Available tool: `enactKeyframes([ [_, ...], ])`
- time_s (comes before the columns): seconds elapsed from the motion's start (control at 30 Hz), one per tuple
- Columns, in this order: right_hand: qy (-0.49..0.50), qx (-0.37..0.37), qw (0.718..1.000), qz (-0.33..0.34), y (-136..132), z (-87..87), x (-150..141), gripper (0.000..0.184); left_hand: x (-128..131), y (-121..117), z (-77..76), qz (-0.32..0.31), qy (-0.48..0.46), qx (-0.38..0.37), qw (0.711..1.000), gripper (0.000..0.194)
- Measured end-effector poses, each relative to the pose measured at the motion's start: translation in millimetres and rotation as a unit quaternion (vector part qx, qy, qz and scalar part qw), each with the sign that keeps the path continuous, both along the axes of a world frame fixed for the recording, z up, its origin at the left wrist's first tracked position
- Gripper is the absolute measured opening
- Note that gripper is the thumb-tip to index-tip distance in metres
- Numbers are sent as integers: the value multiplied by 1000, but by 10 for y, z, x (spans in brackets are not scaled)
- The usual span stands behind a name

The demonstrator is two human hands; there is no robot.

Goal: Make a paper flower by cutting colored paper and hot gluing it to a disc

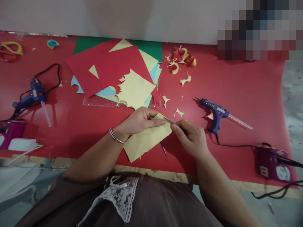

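Note:
My left hand [144, 121] is closed on a pale yellow sheet of paper [144, 142], its thumb lying on top near the upper corner. In my right hand [190, 135] are scissors [168, 120]; their metal blades meet the paper's upper right edge, and the handles are hidden by my fingers. Under the sheet's right side lies a thin dark pen or brush [163, 148], partly covered. Just beyond my hands is another pale yellow sheet [136, 89] with scalloped cut edges, on top of a stack of red paper [113, 66] and other colours.
A blue glue gun [216, 113] rests at right, wired toward a purple power box [274, 165]. Another glue gun [33, 94] lies at left. Paper scraps [179, 112] and cut red and yellow pieces [181, 60] lie beyond my right hand. Yellow-handled scissors [14, 49] sit far left.

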State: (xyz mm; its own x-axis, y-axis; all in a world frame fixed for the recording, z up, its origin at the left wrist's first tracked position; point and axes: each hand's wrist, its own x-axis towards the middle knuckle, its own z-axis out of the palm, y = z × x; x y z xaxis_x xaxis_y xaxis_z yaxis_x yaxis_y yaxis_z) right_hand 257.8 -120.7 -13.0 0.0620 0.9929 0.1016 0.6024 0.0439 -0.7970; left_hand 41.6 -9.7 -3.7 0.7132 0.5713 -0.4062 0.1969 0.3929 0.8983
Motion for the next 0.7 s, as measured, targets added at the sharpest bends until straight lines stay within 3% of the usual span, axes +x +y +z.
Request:
enactKeyframes([
  [0.7,-13,-18,1000,-3,-6,10,-10,51,12,7,-25,-23,12,18,999,41],
])
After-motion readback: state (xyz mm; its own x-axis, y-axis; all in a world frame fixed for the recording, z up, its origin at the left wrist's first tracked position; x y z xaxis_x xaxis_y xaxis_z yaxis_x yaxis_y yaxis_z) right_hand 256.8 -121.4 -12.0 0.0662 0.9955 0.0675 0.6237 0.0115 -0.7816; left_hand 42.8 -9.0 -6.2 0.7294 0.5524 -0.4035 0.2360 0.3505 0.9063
